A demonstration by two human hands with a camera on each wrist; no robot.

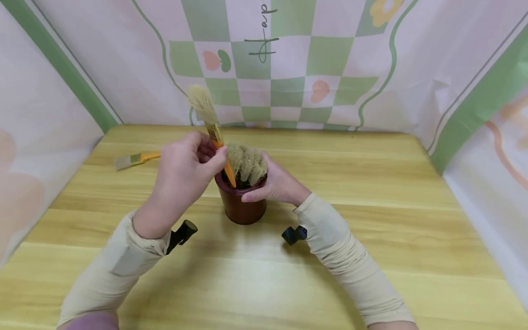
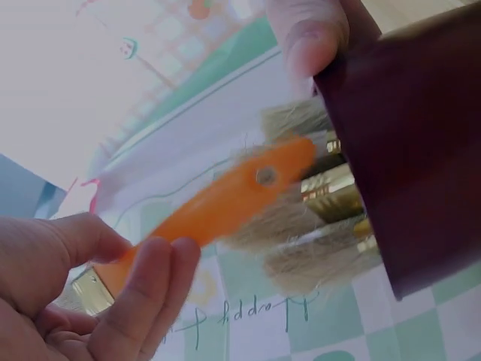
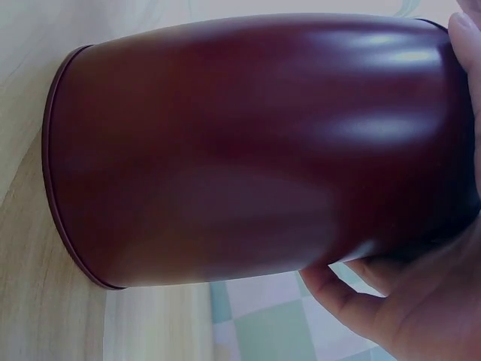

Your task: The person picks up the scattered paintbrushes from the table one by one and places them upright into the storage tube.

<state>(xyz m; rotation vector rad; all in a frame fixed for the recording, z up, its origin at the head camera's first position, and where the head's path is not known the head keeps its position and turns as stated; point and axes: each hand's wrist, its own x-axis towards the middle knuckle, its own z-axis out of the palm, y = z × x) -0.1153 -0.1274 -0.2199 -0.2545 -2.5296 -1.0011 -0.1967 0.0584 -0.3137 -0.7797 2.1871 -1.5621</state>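
Note:
My left hand (image 1: 177, 169) pinches a paintbrush (image 1: 229, 170) by its orange handle, bristles up and handle end pointing down at the mouth of a dark red cylindrical pot (image 1: 243, 208). In the left wrist view the handle's holed end (image 2: 278, 169) is outside the rim, beside the brushes inside. Several bristle brushes (image 1: 247, 162) stand in the pot, bristles up; their handles are hidden. My right hand (image 1: 282, 181) grips the pot's right side near the rim, thumb in front. The right wrist view shows the pot's smooth wall (image 3: 225, 150) with fingers (image 3: 338, 301) on it.
Another orange-handled paintbrush (image 1: 129, 161) lies on the wooden table (image 1: 371, 229) at the left, partly behind my left hand. A patterned cloth (image 1: 288, 59) rises along the back and sides. Black wrist cameras (image 1: 183, 233) stick out below both hands.

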